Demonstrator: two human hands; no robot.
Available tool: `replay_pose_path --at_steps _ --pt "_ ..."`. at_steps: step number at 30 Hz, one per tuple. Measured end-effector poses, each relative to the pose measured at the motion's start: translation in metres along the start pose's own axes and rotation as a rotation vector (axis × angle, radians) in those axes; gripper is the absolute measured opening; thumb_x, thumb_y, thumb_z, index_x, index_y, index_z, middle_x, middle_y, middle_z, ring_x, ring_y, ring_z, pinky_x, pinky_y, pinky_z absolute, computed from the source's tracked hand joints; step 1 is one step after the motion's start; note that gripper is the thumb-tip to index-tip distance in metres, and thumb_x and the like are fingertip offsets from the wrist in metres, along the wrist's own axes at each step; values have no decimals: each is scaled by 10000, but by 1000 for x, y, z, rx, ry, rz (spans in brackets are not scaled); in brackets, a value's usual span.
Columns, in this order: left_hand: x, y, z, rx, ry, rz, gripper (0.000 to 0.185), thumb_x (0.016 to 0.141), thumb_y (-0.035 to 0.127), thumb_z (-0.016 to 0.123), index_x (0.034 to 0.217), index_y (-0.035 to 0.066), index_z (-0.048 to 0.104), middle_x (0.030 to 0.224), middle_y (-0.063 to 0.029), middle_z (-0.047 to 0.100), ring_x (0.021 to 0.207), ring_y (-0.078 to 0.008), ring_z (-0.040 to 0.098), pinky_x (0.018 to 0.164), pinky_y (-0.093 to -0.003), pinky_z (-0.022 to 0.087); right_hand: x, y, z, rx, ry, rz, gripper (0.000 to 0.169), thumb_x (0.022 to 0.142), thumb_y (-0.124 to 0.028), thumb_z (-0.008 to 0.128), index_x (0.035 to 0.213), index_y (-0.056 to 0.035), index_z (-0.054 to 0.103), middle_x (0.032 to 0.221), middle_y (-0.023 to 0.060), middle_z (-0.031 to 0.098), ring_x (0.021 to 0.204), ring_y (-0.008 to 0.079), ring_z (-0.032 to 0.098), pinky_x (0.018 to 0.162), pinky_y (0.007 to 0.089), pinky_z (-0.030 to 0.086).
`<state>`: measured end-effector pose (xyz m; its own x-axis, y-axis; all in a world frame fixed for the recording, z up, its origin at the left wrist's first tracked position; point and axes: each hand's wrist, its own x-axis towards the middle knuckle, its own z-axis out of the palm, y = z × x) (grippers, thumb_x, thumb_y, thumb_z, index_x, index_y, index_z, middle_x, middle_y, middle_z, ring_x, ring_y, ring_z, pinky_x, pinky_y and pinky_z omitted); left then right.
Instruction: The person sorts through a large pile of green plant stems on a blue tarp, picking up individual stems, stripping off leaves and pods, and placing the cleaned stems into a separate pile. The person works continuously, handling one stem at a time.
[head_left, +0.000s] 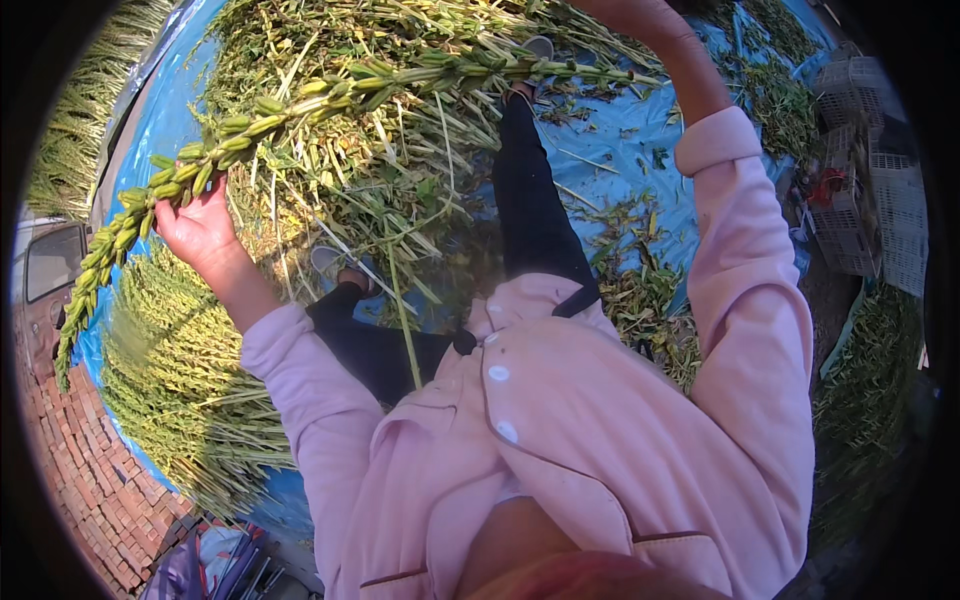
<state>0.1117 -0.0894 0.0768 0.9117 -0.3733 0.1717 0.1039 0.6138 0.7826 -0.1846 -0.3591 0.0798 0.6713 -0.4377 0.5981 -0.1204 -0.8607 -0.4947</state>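
Note:
A long sesame stalk (330, 101) set with green seed pods spans the upper left of the head view. My left hand (196, 229) grips it toward its drooping, pod-covered tip, with the fingers partly hidden behind the pods. The bare cut end points right, toward my right forearm. My right hand (626, 13) is raised at the top edge and mostly cut off, so its fingers and anything in them are hidden. Between my legs lies a heap of cut stalks and leaves (375, 180). One loose stem (403, 315) leans against my pink shirt.
Bundled sesame stalks (176, 352) lie at left on a blue plastic sheet (626, 142). White plastic crates (847, 202) stand at right. Stacked red bricks (90, 457) and a vehicle (49, 274) are at far left. More plants (82, 112) lie beyond the sheet.

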Motion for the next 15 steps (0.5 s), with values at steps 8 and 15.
replay_pose_path --at_steps 8,15 --pt "-5 22 -113 -30 140 -23 371 771 196 365 1088 5 348 1115 -155 361 1016 -317 343 830 -528 258 -149 152 -42 -659 -471 350 448 677 45 362 1105 -89 373 1143 152 356 1068 280 330 884 339 282" --pt "-12 8 -147 -83 157 -111 421 800 227 291 1146 -9 250 1172 -195 267 1067 -342 270 850 -535 223 -195 152 -66 -577 -329 487 491 654 42 386 1118 -115 356 1164 134 329 1090 294 286 888 332 275"
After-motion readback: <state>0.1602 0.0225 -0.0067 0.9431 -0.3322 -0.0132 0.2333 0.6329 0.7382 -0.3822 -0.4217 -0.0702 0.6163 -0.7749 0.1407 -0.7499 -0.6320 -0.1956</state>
